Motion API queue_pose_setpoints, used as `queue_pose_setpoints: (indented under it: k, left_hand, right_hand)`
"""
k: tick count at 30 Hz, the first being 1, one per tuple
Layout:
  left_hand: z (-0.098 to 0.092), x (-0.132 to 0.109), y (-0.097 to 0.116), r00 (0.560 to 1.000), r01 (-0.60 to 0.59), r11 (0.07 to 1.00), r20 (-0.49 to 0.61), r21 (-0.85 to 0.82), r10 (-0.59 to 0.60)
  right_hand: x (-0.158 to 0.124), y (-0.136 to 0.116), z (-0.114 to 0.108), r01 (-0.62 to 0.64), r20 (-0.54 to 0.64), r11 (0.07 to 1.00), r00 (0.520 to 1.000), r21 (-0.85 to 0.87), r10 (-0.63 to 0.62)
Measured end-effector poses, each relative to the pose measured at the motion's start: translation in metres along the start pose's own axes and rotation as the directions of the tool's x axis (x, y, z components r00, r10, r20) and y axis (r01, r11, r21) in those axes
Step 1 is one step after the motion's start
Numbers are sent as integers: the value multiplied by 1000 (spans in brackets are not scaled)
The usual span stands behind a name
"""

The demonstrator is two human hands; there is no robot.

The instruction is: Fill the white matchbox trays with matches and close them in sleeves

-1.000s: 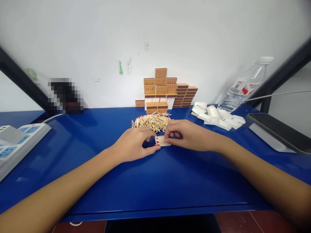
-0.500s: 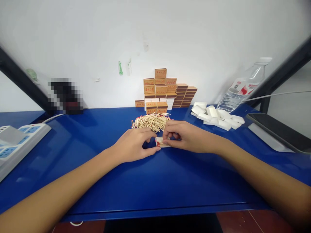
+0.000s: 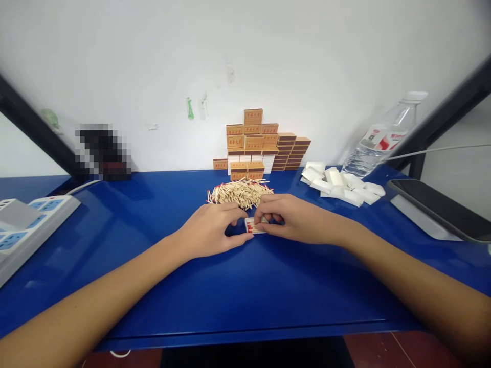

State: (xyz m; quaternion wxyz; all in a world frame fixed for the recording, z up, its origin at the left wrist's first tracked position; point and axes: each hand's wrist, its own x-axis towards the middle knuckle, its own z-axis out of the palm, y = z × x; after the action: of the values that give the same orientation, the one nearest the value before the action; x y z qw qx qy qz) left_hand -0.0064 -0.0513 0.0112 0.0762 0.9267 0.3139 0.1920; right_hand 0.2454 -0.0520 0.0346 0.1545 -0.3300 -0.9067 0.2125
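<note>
A small white matchbox tray (image 3: pixel 246 225) lies on the blue table, with red-headed matches (image 3: pixel 251 228) inside it. My left hand (image 3: pixel 217 227) grips the tray's left end between thumb and forefinger. Over the tray's right part, my right hand (image 3: pixel 286 217) is bent into a pinch, its fingertips down on the matches. Those fingers hide the right end of the tray and how many sticks they hold. Just behind both hands is a heap of loose matches (image 3: pixel 240 193).
Stacked brown matchboxes (image 3: pixel 253 137) stand against the wall behind the heap. To the right are white trays (image 3: pixel 333 176), a water bottle (image 3: pixel 378 138) and a phone (image 3: pixel 441 207). A power strip (image 3: pixel 42 220) lies at the left. The table's front edge (image 3: pixel 245 337) runs close below.
My right hand has shifted slightly left and down over the tray, its fingertips nearer the match heads. My left hand keeps its grip almost unmoved.
</note>
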Motion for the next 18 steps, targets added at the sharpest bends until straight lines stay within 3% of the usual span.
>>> queue_pose_setpoints:
  k: [13, 16, 18]
  left_hand:
    - [1, 0, 1, 1000, 1, 1000, -17, -11, -2]
    - [0, 1, 1, 1000, 0, 1000, -22, -12, 0]
    - [0, 1, 1, 1000, -7, 1000, -28, -12, 6]
  right_hand:
    - [-2, 1, -3, 36, -22, 998, 999, -46, -37]
    - [0, 9, -8, -55, -176, 996, 984, -76, 41]
    - [1, 19, -13, -216, -327, 970, 930, -113, 169]
